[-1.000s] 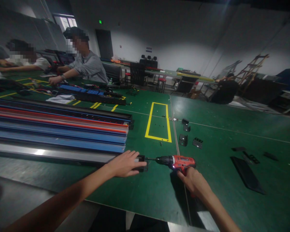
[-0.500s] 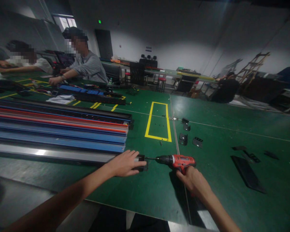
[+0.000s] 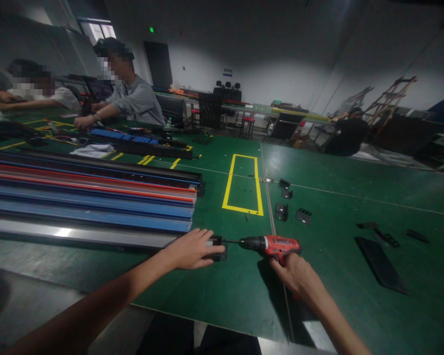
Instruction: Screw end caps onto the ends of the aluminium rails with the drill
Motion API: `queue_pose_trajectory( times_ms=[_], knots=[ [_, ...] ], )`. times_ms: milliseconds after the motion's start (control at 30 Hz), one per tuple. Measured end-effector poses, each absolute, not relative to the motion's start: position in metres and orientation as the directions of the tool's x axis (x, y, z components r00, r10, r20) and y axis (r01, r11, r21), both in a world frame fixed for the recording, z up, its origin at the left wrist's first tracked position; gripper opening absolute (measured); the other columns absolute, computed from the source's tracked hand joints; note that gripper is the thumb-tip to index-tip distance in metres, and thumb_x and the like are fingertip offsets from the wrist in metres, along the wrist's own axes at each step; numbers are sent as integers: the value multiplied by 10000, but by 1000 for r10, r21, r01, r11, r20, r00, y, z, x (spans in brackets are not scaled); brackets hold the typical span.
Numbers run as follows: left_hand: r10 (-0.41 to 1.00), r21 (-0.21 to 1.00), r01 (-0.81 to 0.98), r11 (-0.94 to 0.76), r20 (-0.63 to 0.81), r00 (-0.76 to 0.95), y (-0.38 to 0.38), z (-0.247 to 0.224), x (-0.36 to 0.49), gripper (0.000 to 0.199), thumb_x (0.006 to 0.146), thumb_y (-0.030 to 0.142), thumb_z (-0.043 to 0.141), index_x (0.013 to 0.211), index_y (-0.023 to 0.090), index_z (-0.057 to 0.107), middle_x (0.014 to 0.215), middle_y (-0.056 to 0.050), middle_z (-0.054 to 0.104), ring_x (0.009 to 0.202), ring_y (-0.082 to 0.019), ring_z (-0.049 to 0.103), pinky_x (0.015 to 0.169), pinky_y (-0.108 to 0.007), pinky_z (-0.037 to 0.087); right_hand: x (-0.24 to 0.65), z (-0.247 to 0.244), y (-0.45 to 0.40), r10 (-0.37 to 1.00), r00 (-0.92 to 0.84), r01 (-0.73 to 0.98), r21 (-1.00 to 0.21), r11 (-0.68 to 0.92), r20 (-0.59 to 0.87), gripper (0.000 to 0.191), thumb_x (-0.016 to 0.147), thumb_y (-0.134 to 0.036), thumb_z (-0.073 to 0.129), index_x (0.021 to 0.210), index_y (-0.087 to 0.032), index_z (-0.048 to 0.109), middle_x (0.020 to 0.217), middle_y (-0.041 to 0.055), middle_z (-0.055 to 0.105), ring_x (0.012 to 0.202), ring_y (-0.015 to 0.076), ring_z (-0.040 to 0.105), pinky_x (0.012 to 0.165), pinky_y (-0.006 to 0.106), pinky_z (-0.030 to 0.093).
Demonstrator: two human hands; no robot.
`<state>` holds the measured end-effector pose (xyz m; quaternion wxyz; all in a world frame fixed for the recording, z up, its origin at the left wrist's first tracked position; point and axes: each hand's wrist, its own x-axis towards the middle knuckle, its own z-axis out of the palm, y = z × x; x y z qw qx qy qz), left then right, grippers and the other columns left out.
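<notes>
My right hand [image 3: 298,276] is wrapped round the grip of a red and black cordless drill [image 3: 281,245]. The drill points left, and its long thin bit [image 3: 234,241] reaches the end of a silver and black metal profile [image 3: 148,240]. Over that same end lies my left hand [image 3: 192,249], palm down with the fingers stretched out. A dark end piece [image 3: 223,253] sticks out beside its fingertips. Whether the bit sits in a screw is too small to tell.
Blue and orange-red profiles [image 3: 163,212] lie beyond the silver one. Dark brackets [image 3: 281,211] and a black flat piece [image 3: 379,264] rest on the green table [image 3: 214,305]. A yellow tape rectangle [image 3: 227,185] holds small screws. Co-workers [image 3: 136,101] sit at the far left.
Both hands and the drill stay almost where they were, with the bit still at the profile's end. The view has shifted very slightly.
</notes>
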<state>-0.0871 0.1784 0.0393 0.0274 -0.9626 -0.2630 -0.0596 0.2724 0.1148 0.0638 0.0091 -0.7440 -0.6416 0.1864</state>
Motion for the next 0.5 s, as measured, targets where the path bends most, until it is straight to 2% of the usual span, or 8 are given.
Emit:
queue_pose_trajectory(
  times_ms=[200,500],
  knots=[
    [503,-11,509,-861,136,853,179,36,-88,462,1011,497,558,1448,349,547,1212,-127,601,988,-288,603,844,-392,454,272,65,116,953,122,952,-239,-191,-277,413,960,-479,469,825,-152,682,826,170,756,739,276,734,627,325,432],
    [511,-56,517,-854,97,854,178,39,-87,496,995,508,586,1470,386,512,1204,-127,599,986,-301,605,812,-394,465,273,64,116,953,104,965,-203,-166,-286,423,981,-492,457,870,-152,683,858,162,750,776,278,738,652,328,435]
  ],
)
